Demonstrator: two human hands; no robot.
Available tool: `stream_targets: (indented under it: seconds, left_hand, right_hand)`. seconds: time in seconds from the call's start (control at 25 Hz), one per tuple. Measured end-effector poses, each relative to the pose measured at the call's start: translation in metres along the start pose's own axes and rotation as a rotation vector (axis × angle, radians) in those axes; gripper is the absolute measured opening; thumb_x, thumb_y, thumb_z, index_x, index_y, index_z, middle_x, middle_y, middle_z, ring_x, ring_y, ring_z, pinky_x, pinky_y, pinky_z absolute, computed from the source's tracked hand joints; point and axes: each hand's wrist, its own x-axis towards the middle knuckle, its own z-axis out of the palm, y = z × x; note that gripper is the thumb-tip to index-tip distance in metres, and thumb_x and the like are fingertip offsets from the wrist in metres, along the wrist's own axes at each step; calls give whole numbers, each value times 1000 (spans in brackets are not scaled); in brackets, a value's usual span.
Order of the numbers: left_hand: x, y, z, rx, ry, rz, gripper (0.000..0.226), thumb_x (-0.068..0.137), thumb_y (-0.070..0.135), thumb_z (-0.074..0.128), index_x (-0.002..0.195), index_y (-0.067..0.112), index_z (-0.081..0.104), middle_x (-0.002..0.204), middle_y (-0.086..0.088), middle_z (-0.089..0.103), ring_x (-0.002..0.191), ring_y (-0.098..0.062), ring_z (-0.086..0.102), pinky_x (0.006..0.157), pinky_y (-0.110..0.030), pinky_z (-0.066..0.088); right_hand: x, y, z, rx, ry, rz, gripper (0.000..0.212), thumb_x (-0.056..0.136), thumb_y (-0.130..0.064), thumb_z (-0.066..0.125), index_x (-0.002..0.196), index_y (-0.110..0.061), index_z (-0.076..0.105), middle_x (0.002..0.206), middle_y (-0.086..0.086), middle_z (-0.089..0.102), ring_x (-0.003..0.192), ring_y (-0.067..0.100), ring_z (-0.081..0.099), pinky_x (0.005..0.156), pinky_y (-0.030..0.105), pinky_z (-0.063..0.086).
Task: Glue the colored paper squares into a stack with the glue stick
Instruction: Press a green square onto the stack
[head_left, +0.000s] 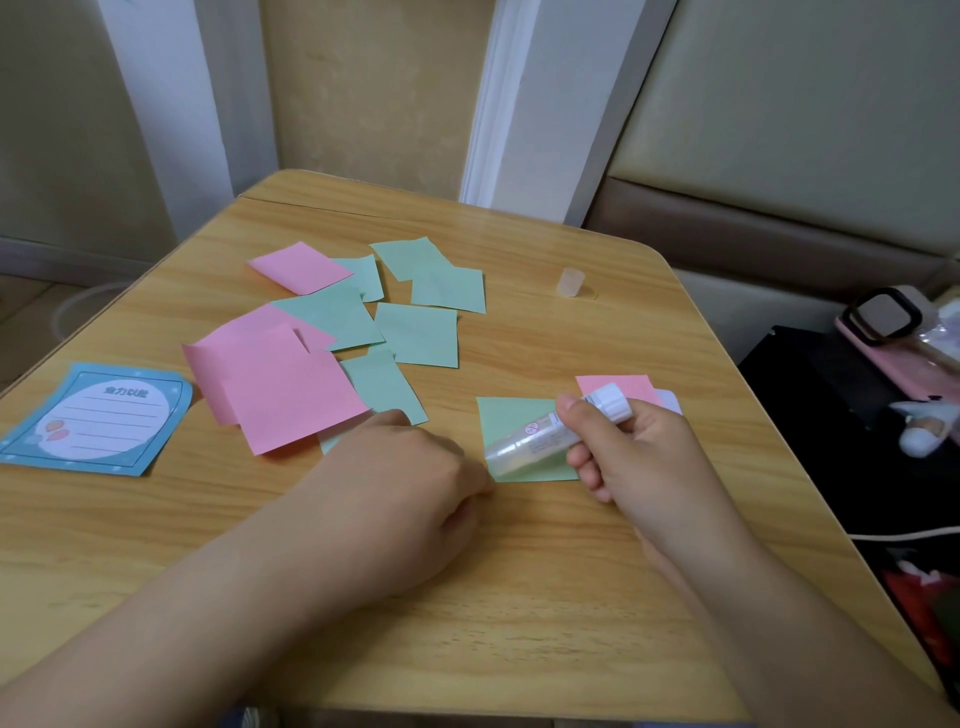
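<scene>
My right hand (639, 462) grips a clear glue stick (535, 441) with a white end; its open tip touches the lower left of a green paper square (511, 421). A pink square (618, 387) peeks out behind that hand. My left hand (415, 483) rests on the wooden table (519, 597) with fingers curled at the green square's lower left corner; whether it pinches the paper is hidden. Several loose pink squares (280, 389) and green squares (421, 332) lie scattered at the centre left.
The glue stick's translucent cap (571, 282) stands upright at the back right of the table. A blue note card (98, 418) lies at the left edge. Off the table's right side sit a pink phone (883, 332), a white cable (904, 535) and clutter.
</scene>
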Motion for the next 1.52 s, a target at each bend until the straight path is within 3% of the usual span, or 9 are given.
stream_targets:
  seconds: [0.2, 0.64, 1.04, 1.52]
  left_hand:
    - [0, 2, -4, 188, -62, 37, 40, 75, 31, 33, 63, 25, 71, 37, -1, 46, 31, -19, 42, 39, -22, 27]
    - [0, 1, 3, 179, -2, 20, 43, 77, 31, 30, 62, 25, 71, 35, 2, 45, 29, -17, 40, 31, -21, 33]
    - [-1, 1, 0, 137, 11, 5, 41, 75, 30, 32, 63, 27, 71, 35, 3, 44, 29, -14, 40, 29, -22, 31]
    - [2, 3, 1, 128, -6, -7, 41, 75, 30, 33, 60, 25, 70, 35, 2, 46, 28, -17, 41, 30, -22, 32]
  right_hand:
    - [0, 2, 4, 34, 4, 29, 27, 84, -31, 66, 68, -10, 61, 49, -4, 54, 42, 6, 44, 40, 16, 35]
    - [3, 8, -17, -47, 70, 19, 29, 83, -34, 66, 63, -14, 61, 48, -7, 55, 42, 4, 46, 49, 22, 37]
    - [-7, 5, -5, 33, 38, 12, 31, 84, -30, 66, 61, -12, 59, 50, -2, 52, 42, 8, 43, 41, 16, 36]
    - [-13, 17, -33, -23, 142, 45, 36, 83, -34, 67, 58, -9, 58, 49, -2, 54, 41, 8, 43, 41, 18, 36]
